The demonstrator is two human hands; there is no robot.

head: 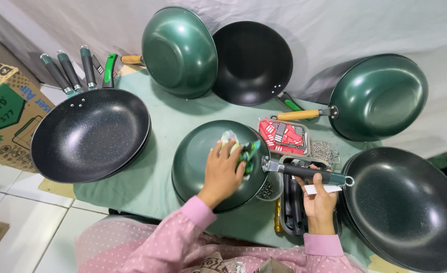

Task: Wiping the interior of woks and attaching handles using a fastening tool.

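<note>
A green pan (pixel 195 156) lies upside down on the table in front of me. My left hand (pixel 223 172) presses a crumpled white and green cloth (pixel 236 146) onto its bottom. My right hand (pixel 318 199) holds the pan's dark handle (pixel 307 172) from below, with a white paper tag pinched under it. My sleeves are pink with small dots.
A stack of black pans (pixel 89 134) with several handles sits at the left. Green pans (pixel 180 50) (pixel 380 96) and a black one (pixel 254 60) lean on the white backdrop. Another black pan (pixel 405 207) lies at right. A red packet (pixel 283 136), screws (pixel 322 150), a tray and a cardboard box (pixel 4 116) are nearby.
</note>
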